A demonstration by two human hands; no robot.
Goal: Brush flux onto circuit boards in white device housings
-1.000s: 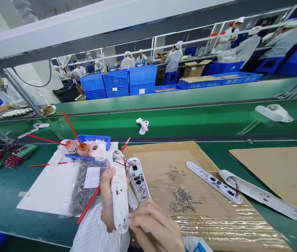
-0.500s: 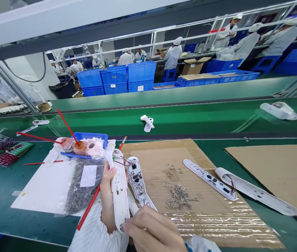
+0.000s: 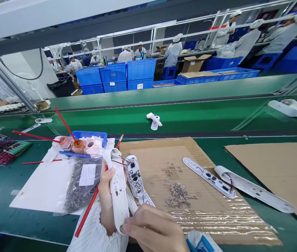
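Observation:
A long white plastic housing point(image 3: 119, 190) stands nearly upright in my left hand point(image 3: 105, 196), its hollow inside facing me. Thin red and dark wires join its upper end to a white panel with a circuit board point(image 3: 136, 176) just right of it. My right hand point(image 3: 155, 227) pinches at the housing's bottom end, thumb and forefinger together. Whatever lies between those fingertips is too small or hidden to name. A red-handled brush point(image 3: 87, 211) slants behind my left hand; I cannot tell if that hand grips it. Small metal clips point(image 3: 179, 192) lie in a loose pile on cardboard point(image 3: 203, 224).
Another wired circuit panel point(image 3: 208, 177) and housing point(image 3: 256, 190) lie to the right. At left are a bag of metal parts point(image 3: 81, 187), a blue tray point(image 3: 102, 134) with small jars and green circuit boards point(image 3: 14, 154). Housing parts point(image 3: 154, 121) rest on the green belt point(image 3: 106, 120).
Parts on the belt have shifted right. My hands keep almost the same hold, with the right fingers still at the housing's lower end. The view has shifted slightly.

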